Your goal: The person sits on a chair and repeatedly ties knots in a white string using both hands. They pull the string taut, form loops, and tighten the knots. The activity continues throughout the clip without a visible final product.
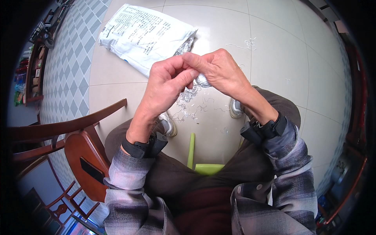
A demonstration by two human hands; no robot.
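My left hand (167,85) and my right hand (220,70) meet in front of me above the floor, fingertips pinched close together. Whatever is between the fingers is too small or hidden to make out. Just below and behind the fingers, partly covered by my right hand, shows a whitish rounded object (203,80) that I cannot identify. A white plastic sack (138,35) bearing print lies beyond my left hand, with silvery, tangled material (185,47) at its open end. More tangled pale threads (188,94) lie on the floor beneath my hands.
Loose threads (249,44) are scattered on the tiled floor (279,58). At the left stands a wooden chair (85,138) with a dark phone (91,170) on its seat. A green stool part (209,169) shows between my legs, and my shoes are on both sides.
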